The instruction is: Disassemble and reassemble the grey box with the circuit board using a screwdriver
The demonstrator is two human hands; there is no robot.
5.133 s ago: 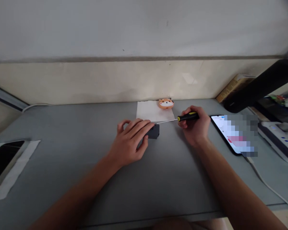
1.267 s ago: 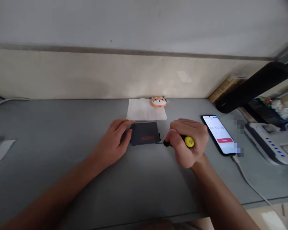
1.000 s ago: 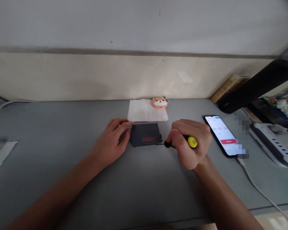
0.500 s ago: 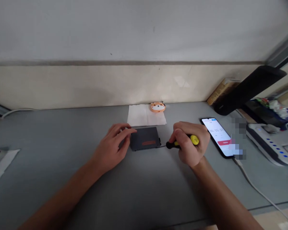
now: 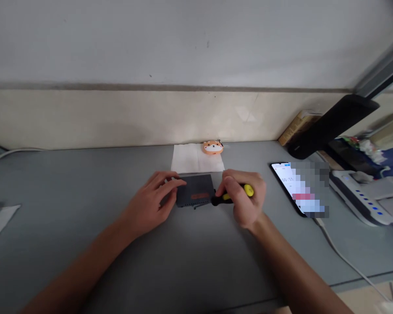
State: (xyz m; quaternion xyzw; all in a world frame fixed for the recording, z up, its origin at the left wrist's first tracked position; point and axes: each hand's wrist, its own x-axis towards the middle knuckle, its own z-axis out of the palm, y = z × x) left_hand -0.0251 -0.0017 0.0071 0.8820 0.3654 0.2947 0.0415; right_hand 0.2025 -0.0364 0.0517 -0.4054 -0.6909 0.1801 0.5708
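A small dark grey box (image 5: 195, 190) with an orange label lies flat on the grey desk (image 5: 196, 253). My left hand (image 5: 152, 202) rests against the box's left end, fingers curled on its edge. My right hand (image 5: 245, 198) is closed around a screwdriver (image 5: 231, 196) with a black and yellow handle. Its thin shaft points left along the box's front right corner; the tip is too small to make out.
A white tissue (image 5: 196, 158) and an orange animal-shaped trinket (image 5: 212, 147) lie behind the box by the wall. A lit phone (image 5: 298, 188) on a cable lies to the right, with a black lamp head (image 5: 330, 126) and a white power strip (image 5: 367, 196) beyond it.
My right hand has moved left with the screwdriver, bringing the handle up to the box's right end. The left hand has stayed on the box, which lay flat in all recent frames.
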